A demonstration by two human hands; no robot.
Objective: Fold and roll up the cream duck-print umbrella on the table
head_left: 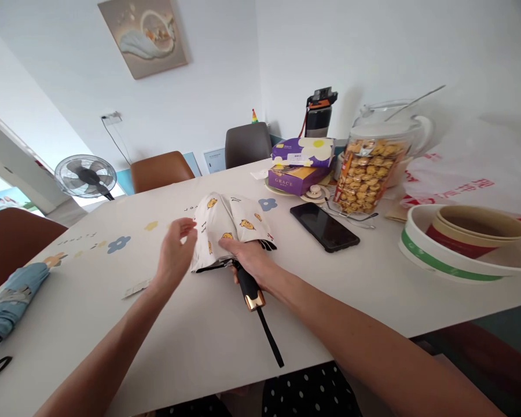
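A white folding umbrella (219,226) with yellow cartoon prints lies on the table in front of me, its canopy loosely gathered. Its black handle with a gold end and a wrist strap points toward me. My right hand (252,260) grips the umbrella where the canopy meets the handle, the thumb pressing on the cloth. Beside the canopy's left edge, my left hand (179,246) is raised with its fingers bent and apart; nothing shows in it. Whether its fingertips touch the cloth I cannot tell.
A black phone (325,226) and eyeglasses (351,215) lie to the right. Behind stand purple boxes (293,179) and a snack jar (367,174). Paper bowls (454,255) sit at the right edge. A folded blue umbrella (15,298) lies far left, a small packet (136,289) nearer.
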